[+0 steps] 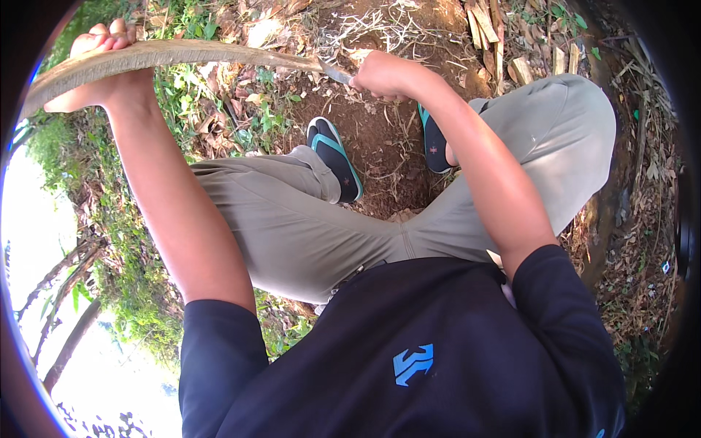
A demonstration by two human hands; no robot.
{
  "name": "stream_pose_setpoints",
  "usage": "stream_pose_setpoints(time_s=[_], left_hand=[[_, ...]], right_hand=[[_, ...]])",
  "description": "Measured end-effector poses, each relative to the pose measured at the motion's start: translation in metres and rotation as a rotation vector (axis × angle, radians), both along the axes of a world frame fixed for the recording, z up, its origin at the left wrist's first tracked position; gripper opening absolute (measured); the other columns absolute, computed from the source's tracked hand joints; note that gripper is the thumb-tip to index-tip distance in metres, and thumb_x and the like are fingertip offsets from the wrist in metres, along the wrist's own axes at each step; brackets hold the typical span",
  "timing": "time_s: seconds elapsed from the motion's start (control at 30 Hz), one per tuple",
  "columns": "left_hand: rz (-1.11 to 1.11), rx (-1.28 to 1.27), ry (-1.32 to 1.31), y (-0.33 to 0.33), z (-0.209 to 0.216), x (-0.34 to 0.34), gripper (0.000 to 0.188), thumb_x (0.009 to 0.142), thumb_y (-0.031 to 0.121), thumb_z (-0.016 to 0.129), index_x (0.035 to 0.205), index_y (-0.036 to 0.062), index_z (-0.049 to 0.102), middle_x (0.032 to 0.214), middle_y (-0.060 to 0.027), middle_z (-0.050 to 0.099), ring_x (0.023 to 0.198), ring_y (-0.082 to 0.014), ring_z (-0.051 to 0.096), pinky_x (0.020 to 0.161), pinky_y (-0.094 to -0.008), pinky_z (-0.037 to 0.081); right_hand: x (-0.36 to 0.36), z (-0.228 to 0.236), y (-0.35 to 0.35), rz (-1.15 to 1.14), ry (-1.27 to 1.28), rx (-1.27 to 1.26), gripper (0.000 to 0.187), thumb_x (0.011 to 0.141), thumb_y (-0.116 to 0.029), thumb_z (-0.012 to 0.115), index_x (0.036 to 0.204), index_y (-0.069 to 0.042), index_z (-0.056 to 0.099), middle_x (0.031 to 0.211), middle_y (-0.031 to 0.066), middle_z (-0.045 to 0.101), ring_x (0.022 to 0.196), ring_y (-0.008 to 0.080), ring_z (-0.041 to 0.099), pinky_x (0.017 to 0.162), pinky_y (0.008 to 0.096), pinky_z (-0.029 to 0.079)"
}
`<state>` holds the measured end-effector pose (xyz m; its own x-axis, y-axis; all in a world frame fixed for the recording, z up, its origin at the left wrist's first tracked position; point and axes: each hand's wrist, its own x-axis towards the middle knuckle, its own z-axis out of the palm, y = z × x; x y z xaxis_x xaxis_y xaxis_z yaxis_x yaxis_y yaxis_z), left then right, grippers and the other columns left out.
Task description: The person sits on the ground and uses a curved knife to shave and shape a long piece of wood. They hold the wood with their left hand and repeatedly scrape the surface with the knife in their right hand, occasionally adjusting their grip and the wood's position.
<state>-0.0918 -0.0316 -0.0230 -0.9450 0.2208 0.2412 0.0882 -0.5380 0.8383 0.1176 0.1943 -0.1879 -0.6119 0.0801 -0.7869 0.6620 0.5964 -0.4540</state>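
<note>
Seen from above, outdoors on bare brown soil [380, 139] scattered with dry leaves and green weeds [197, 87]. Seated low, knees spread in grey-green trousers [307, 226], dark top with a blue emblem filling the lower edge, feet in dark sandals with teal straps [334, 157] planted on the dirt. Stretched across the upper left, a long curved strip of wood or bamboo [175, 55], pale and rough along its face, running from the far left rim to just beside the right hand. Left hand [98, 69] raised at the upper left, fingers [109, 36] wrapped over the top edge of the strip, clamped on it, palm underneath. Right hand [383, 77] at upper centre, fingers closed tight round the handle of a knife [336, 73], handle itself hidden in the fist. Short grey blade pointing left, its tip touching the narrow end of the strip. Piled at the top right, near the right knee, a heap of split pale wood pieces [496, 36]. Thin trunks and bright sky at the lower left rim.
</note>
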Motion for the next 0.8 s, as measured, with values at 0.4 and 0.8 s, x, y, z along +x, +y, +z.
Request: stream_pose_setpoints(time_s=[0.4, 0.8], left_hand=[[0.013, -0.047, 0.069, 0.001, -0.004, -0.014, 0.018, 0.067, 0.017, 0.048, 0.053, 0.0082, 0.039, 0.056, -0.0059, 0.044, 0.045, -0.0168, 0.039, 0.048, -0.0293, 0.034], [-0.051, -0.089, 0.09, 0.014, 0.007, 0.016, 0.05, 0.079, 0.05, 0.032, 0.055, 0.0085, 0.043, 0.05, -0.0064, 0.039, 0.041, -0.0166, 0.038, 0.047, -0.0273, 0.034]], right_hand=[[0.022, 0.022, -0.041, 0.048, 0.334, 0.325, 0.023, 0.083, -0.011, 0.05, 0.093, 0.003, 0.065, 0.091, 0.0219, 0.065, 0.085, 0.0368, 0.065, 0.076, 0.0438, 0.052], [0.021, -0.01, -0.069, 0.081, 0.369, 0.365, 0.021, 0.082, -0.004, 0.047, 0.09, 0.002, 0.065, 0.091, 0.0216, 0.065, 0.086, 0.0344, 0.065, 0.074, 0.0427, 0.053]])
